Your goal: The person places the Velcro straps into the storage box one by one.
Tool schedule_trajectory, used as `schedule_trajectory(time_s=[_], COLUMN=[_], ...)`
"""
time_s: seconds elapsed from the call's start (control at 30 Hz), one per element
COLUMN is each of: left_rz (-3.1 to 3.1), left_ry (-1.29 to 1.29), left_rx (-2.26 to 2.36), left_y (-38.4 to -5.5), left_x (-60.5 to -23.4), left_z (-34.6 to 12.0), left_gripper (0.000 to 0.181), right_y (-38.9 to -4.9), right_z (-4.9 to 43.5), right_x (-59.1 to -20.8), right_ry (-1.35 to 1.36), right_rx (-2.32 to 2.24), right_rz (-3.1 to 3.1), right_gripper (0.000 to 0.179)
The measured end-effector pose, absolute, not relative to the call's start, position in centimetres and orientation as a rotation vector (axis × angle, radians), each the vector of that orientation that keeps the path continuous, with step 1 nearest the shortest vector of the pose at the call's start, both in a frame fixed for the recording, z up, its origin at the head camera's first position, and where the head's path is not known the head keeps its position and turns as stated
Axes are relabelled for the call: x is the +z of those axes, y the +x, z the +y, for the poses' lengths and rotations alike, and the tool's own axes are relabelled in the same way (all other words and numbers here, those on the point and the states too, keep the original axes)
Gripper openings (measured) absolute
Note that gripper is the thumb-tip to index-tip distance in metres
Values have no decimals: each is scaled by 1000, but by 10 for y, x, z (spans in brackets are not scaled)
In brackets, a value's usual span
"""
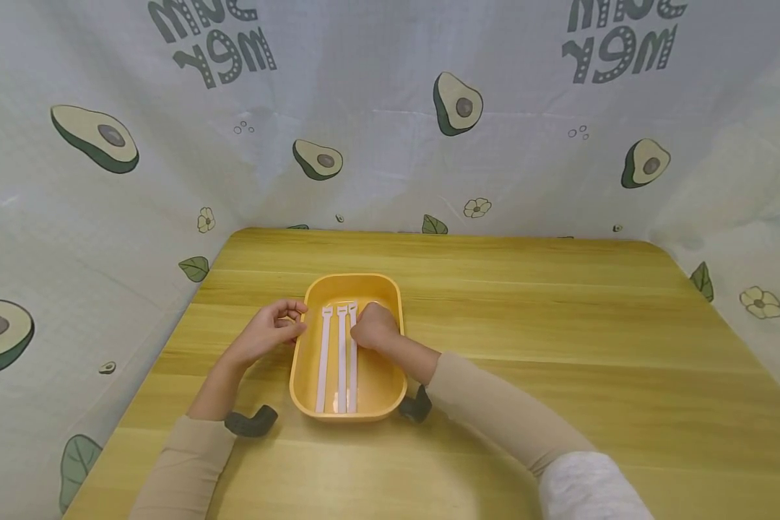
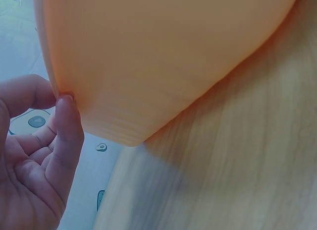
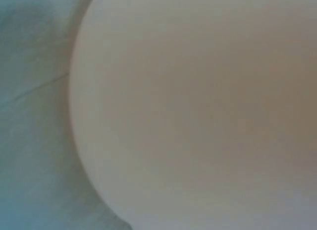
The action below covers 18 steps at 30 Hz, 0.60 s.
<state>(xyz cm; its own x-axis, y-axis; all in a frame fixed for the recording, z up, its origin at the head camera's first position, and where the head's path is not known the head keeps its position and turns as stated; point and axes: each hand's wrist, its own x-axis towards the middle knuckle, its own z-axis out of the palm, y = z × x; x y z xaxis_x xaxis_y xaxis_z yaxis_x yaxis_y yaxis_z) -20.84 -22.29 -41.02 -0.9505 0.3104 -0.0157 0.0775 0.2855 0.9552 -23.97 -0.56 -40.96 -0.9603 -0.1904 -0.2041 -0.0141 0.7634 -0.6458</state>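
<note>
A yellow tray (image 1: 377,404) with rounded corners stands on the wooden table. Inside it, three flat white hook-and-loop cable ties lie lengthwise, slotted heads at the far end: a left one (image 1: 323,361), a middle one (image 1: 341,361) and a right one (image 1: 353,375), the last two close together. My left hand (image 1: 269,336) pinches the tray's left rim between thumb and finger, as the left wrist view also shows. Over the tray, my right hand (image 1: 375,326) has curled fingers at the right cable tie, just below its head; its fingertips are hidden. A pale, blurred surface fills most of the right wrist view.
The wooden table (image 1: 526,310) extends to the right of the tray. White cloth (image 1: 390,108) with avocado prints hangs behind it and at both sides. Dark wrist-worn pieces show at my left wrist (image 1: 252,421) and beside the tray's right edge (image 1: 416,406).
</note>
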Motion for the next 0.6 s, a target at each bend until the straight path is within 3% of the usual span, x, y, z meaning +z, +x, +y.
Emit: schedule_trajectory(time_s=[0.47,0.6], left_rz=[2342,2350], left_ry=[347,342], left_rx=[1742,1734], left_y=[-208,-207], left_x=[-408,-409], left_z=[-221,-221], left_gripper=[40,40], right_y=[-234,-231], right_z=[-6,-6], right_x=[-406,-409], right_ry=[-204,-269], right_rx=[-894,-934], right_rz=[2823,2849], right_gripper=[47,27])
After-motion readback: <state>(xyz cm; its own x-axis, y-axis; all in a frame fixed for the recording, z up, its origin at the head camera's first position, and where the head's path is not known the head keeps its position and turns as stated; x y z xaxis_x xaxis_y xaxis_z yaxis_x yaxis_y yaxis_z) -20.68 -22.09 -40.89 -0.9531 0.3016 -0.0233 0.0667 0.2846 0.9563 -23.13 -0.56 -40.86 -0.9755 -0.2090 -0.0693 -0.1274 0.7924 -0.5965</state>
